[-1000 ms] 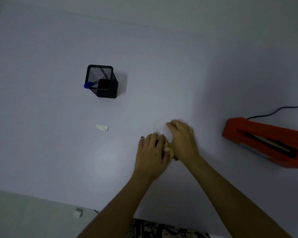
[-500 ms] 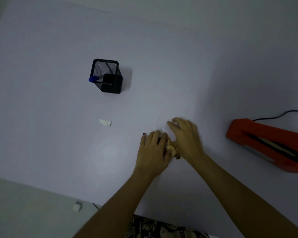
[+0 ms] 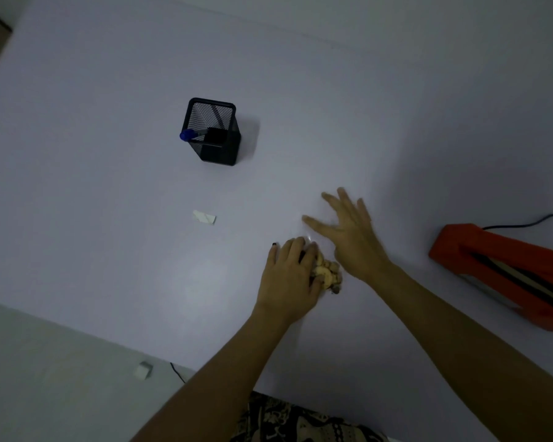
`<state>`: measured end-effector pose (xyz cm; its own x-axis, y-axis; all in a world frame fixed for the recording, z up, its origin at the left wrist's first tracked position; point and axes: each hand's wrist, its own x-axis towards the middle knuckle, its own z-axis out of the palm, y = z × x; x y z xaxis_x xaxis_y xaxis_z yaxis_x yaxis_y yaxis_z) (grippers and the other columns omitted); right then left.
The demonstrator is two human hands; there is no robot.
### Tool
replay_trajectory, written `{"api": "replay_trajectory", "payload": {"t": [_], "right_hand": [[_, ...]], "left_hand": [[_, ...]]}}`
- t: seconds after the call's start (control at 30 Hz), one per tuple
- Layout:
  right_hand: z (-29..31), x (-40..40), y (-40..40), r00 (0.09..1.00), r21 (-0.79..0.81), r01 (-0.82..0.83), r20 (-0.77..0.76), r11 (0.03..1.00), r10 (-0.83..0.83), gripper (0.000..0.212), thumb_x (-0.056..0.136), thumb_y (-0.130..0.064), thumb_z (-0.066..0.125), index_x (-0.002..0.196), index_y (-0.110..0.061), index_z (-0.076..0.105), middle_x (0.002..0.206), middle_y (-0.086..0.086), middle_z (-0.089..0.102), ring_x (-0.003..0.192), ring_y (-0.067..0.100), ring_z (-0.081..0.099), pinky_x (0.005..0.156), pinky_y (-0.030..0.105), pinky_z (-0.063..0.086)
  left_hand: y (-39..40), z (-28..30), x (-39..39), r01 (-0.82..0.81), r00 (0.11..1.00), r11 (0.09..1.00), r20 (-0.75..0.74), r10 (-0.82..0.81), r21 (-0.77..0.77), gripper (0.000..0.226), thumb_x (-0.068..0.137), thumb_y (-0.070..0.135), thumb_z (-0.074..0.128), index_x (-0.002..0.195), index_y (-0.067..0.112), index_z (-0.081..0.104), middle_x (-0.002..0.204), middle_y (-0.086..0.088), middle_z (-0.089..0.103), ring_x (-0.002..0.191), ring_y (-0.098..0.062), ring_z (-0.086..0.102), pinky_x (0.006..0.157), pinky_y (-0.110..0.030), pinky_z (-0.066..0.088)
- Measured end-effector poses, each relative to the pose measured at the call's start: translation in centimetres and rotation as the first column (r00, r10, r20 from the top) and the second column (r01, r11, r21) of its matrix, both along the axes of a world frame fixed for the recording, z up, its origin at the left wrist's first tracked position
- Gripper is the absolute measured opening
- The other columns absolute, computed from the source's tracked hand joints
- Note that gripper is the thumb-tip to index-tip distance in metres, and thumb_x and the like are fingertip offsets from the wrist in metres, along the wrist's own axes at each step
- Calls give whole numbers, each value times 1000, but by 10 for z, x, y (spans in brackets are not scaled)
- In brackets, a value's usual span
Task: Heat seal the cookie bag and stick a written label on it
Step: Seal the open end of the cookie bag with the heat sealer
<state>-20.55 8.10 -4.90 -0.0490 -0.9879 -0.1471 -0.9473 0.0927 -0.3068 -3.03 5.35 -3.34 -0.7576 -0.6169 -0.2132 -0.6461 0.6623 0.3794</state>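
A clear bag of pale cookies (image 3: 327, 273) lies on the white table (image 3: 109, 154). My left hand (image 3: 289, 275) rests on its left side, fingers curled over the cookies. My right hand (image 3: 348, 231) lies flat with fingers spread over the bag's clear upper part, which is hard to make out. A small white label (image 3: 204, 217) lies on the table to the left. At the right edge sits the orange heat sealer (image 3: 505, 266). A blue-capped pen (image 3: 188, 135) stands in a black mesh holder (image 3: 212, 132).
The sealer's black cord (image 3: 530, 220) runs off to the right. The table's near edge crosses the lower left, with pale floor below it, a small white block (image 3: 142, 370) and a thin dark cable (image 3: 178, 373) there.
My right hand has opened from a curled pose and slid up and away along the bag, fingers now spread flat. My left hand stays on the cookies. The camera view shifted slightly.
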Motion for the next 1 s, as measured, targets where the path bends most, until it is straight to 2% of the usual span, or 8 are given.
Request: {"api": "replay_trajectory", "payload": {"t": [0.07,0.1,0.2,0.4,0.47,0.6,0.83,1.0], "right_hand": [[-1,1,-1,990,39,-143,-11,989,144,98,59,22,58,141,-31,46,158,19,17,146,42,3,110,70,10],[-2,-1,-2,988,55,-155,-16,986,156,101,61,23,57,143,-34,41,160,17,11,146,41,-2,111,69,8],[-3,-6,-8,997,96,-64,-39,993,68,108,65,26,50,147,-39,28,161,15,-2,146,40,-11,113,66,0],[-1,3,3,995,88,-100,10,991,100,85,78,6,59,147,-35,31,161,17,-1,146,41,-9,113,67,0],[-3,2,14,998,84,-64,-2,994,64,92,75,10,62,148,-36,28,161,16,-1,146,41,-9,113,67,2],[-1,-3,38,999,44,9,-33,999,-8,113,62,25,52,152,-31,11,161,13,-4,146,39,-8,113,66,3],[-8,-6,46,994,18,-88,-58,996,89,102,60,23,58,146,-28,36,159,17,11,145,41,4,111,67,13],[-11,-27,64,992,26,82,-102,996,-79,103,59,29,52,144,-28,39,159,15,10,146,40,3,113,66,8]], "left_hand": [[1,0,0,-8,1000,1000,-9,8,3,57,86,42,48,134,11,47,134,-9,50,125,-25,45,107,-52,35],[0,0,0,-11,1000,1000,-10,11,6,57,86,43,48,134,11,47,134,-10,50,125,-25,45,107,-52,35],[-1,-1,1,-2,1000,1000,1,2,11,59,87,45,43,136,12,46,135,-10,48,126,-25,44,109,-51,34],[-2,0,1,-1,1000,1000,8,1,27,59,88,44,43,137,12,44,137,-10,46,128,-25,42,110,-49,32],[-2,0,2,-9,1000,1000,8,9,29,59,88,44,43,137,12,44,136,-10,47,127,-25,44,109,-49,34],[-2,-1,1,-8,1000,999,14,7,51,58,89,45,43,137,13,43,138,-9,44,126,-25,43,108,-49,35],[-4,-1,3,11,999,999,33,-13,40,59,88,45,45,138,13,42,138,-9,45,126,-26,43,108,-49,34],[-5,3,0,15,999,999,50,-17,37,61,86,44,45,137,11,43,137,-11,45,125,-28,44,109,-49,34]]}}
